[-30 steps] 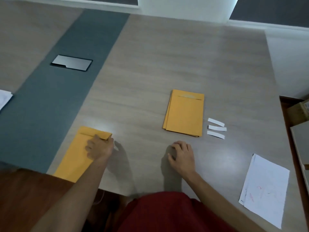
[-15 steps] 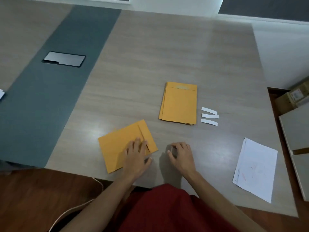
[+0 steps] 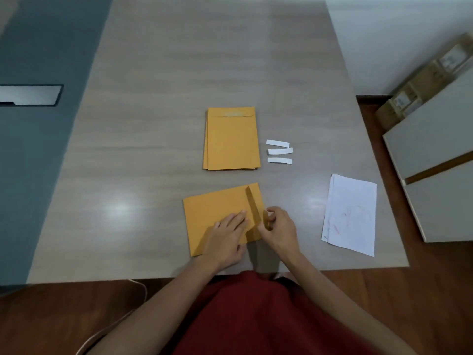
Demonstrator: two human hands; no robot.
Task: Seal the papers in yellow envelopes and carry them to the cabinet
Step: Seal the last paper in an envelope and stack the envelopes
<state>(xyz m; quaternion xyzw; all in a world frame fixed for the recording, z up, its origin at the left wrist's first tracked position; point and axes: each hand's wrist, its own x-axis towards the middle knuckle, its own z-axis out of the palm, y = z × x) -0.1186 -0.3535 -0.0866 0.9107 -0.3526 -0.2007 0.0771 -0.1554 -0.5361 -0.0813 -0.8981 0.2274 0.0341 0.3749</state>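
Observation:
A yellow envelope (image 3: pixel 215 211) lies sideways on the table near the front edge, its flap end to the right and the flap standing up. My left hand (image 3: pixel 226 238) rests flat on the envelope with straight fingers. At the flap's near end, my right hand (image 3: pixel 277 226) has curled fingers that pinch the flap edge, with a small white bit showing at the fingertips. A stack of yellow envelopes (image 3: pixel 231 139) lies farther back. White papers (image 3: pixel 352 212) lie to the right.
Three white strips (image 3: pixel 279 151) lie right of the envelope stack. A grey strip with a metal hatch (image 3: pixel 29 94) runs along the table's left. A white cabinet (image 3: pixel 435 155) and cardboard boxes (image 3: pixel 419 83) stand at the right, beyond the table edge (image 3: pixel 378 160).
My left hand slid the envelope from the left to the middle and turned it sideways. My right hand lifted off the table and took hold of the flap.

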